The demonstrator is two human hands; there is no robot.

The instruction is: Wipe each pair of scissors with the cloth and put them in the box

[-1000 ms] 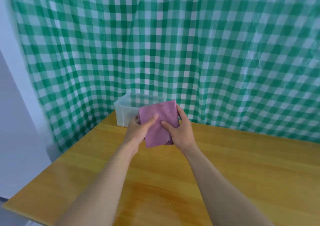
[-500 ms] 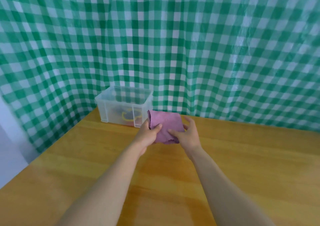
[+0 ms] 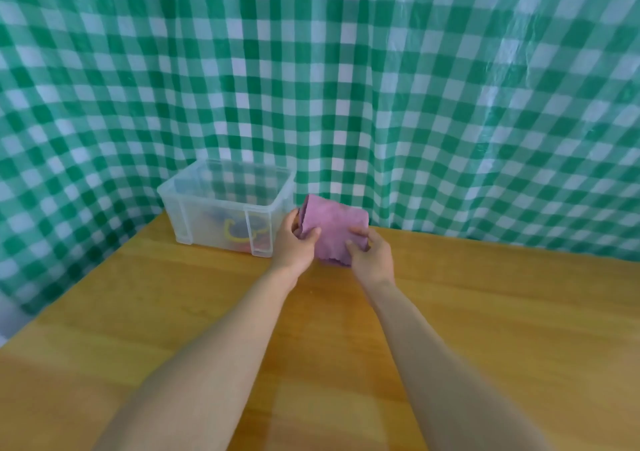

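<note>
A folded purple cloth (image 3: 334, 230) is held between both hands just above the wooden table (image 3: 485, 312), to the right of the box. My left hand (image 3: 294, 242) grips its left edge with thumb on top. My right hand (image 3: 372, 256) pinches its lower right corner. The clear plastic box (image 3: 194, 208) stands at the table's back left corner. Through its wall I see scissors (image 3: 239, 234) with yellow, blue and red handles lying inside. No scissors lie on the table.
A green and white checked sheet (image 3: 346, 87) hangs behind and to the left of the table. The table's left edge runs diagonally from the box toward the near left.
The cloth went from held up and spread in front of the box to folded smaller and lowered near the table, right of the box. The view swung left, showing more of the box.
</note>
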